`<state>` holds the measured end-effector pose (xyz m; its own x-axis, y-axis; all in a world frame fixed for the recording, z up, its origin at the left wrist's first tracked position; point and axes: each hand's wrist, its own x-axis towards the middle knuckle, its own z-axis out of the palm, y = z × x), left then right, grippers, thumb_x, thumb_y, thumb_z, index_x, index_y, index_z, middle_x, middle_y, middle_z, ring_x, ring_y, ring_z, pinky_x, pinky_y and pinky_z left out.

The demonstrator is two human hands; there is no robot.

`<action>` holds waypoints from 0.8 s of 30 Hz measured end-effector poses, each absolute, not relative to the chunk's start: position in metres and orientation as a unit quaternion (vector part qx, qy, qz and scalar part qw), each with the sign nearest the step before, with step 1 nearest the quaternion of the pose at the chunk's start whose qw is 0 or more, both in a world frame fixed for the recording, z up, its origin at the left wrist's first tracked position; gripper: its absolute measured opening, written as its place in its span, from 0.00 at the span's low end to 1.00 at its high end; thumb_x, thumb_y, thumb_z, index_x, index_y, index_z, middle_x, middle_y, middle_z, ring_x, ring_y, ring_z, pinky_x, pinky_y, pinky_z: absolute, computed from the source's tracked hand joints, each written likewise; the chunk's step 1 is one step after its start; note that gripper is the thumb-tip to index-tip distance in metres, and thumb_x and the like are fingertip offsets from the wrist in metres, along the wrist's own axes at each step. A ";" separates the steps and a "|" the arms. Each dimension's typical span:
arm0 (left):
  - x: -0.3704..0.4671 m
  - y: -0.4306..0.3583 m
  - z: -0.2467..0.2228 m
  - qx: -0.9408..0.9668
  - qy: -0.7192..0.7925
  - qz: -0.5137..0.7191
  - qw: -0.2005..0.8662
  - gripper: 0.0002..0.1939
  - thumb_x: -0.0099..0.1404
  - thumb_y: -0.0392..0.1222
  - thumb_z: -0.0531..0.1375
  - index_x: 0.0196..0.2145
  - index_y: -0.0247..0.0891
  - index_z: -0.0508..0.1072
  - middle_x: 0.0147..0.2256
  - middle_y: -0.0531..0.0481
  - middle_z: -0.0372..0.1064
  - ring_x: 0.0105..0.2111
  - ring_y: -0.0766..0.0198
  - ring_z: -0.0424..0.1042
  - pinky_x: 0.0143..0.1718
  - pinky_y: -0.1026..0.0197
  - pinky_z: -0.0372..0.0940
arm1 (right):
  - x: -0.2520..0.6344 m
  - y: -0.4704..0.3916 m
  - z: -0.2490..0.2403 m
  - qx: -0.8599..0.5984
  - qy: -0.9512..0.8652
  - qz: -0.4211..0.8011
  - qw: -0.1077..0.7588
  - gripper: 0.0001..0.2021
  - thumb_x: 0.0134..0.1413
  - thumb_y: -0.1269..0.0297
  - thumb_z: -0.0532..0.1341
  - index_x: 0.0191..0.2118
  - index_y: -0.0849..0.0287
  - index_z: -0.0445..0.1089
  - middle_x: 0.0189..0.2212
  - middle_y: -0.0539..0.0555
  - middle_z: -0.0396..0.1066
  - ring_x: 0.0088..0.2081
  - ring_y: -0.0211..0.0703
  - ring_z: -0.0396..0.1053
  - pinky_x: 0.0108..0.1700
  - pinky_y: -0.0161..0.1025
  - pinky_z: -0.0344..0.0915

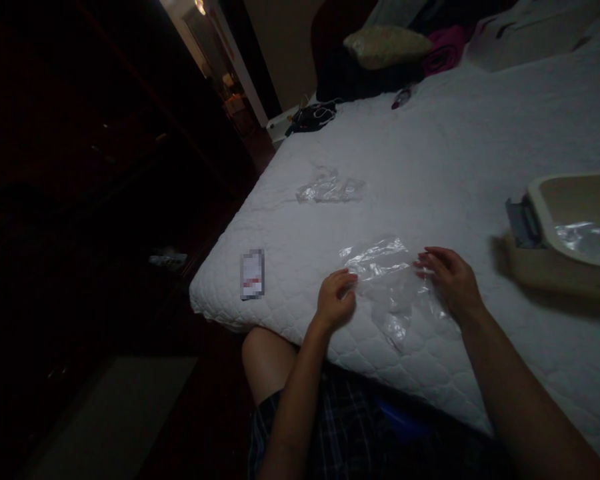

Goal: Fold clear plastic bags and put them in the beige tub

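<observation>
A clear, crinkled plastic bag [387,263] lies spread on the white quilted bed, between my two hands. My left hand [337,297] rests at the bag's left edge, fingertips touching the film and thumb held apart. On the other side, my right hand [453,279] is beside the bag's right edge with its fingers stretched toward it; whether they press on the film is hard to make out in the dim light. Farther up the bed lies a second clear plastic bag [330,187].
To the right stands a beige plastic bin [520,267] with a grey latch and clear plastic inside. A blurred-out phone-like object [253,275] lies near the bed's left corner. A cushion [387,47], a pink roll [443,50] and a pale box [530,37] sit at the back.
</observation>
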<state>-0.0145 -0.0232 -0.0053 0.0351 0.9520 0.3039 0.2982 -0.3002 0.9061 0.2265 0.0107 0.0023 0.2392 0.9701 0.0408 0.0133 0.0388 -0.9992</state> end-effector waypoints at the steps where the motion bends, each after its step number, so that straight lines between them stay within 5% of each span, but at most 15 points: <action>1: -0.015 -0.022 -0.006 0.644 0.486 0.489 0.330 0.20 0.46 0.26 0.57 0.35 0.44 0.76 0.41 0.48 0.73 0.51 0.54 0.65 0.56 0.47 0.54 | 0.226 0.008 0.005 -0.575 -0.482 0.359 0.555 0.15 0.49 0.52 0.60 0.41 0.52 0.68 0.39 0.55 0.70 0.40 0.49 0.70 0.42 0.51 0.69; 5: -0.015 -0.020 -0.005 0.655 0.480 0.482 0.328 0.17 0.47 0.26 0.58 0.33 0.44 0.75 0.41 0.49 0.73 0.50 0.54 0.65 0.56 0.47 0.54 | 0.223 -0.002 0.030 -0.567 -0.695 0.132 0.421 0.14 0.54 0.57 0.55 0.44 0.55 0.69 0.45 0.60 0.67 0.48 0.56 0.65 0.51 0.56 0.61; 12: -0.015 -0.022 -0.003 0.636 0.487 0.504 0.321 0.13 0.50 0.26 0.56 0.30 0.42 0.73 0.40 0.48 0.72 0.50 0.55 0.65 0.55 0.48 0.55 | 0.229 -0.030 0.045 -0.457 -0.846 0.190 0.200 0.13 0.56 0.57 0.53 0.41 0.54 0.71 0.35 0.57 0.73 0.33 0.47 0.71 0.35 0.44 0.68; 19: -0.013 -0.025 -0.002 0.653 0.486 0.493 0.306 0.13 0.48 0.25 0.56 0.28 0.42 0.72 0.41 0.47 0.72 0.51 0.53 0.64 0.56 0.46 0.54 | 0.256 -0.057 0.008 -0.452 -0.868 0.046 0.201 0.13 0.56 0.56 0.55 0.40 0.53 0.74 0.42 0.58 0.72 0.44 0.55 0.68 0.47 0.56 0.61; 24: -0.014 -0.025 -0.002 0.655 0.469 0.504 0.312 0.14 0.49 0.25 0.55 0.28 0.42 0.71 0.41 0.48 0.73 0.54 0.54 0.62 0.57 0.46 0.52 | 0.257 -0.065 0.012 -0.473 -0.846 0.034 0.243 0.13 0.56 0.57 0.54 0.38 0.57 0.73 0.41 0.61 0.72 0.42 0.53 0.69 0.43 0.52 0.64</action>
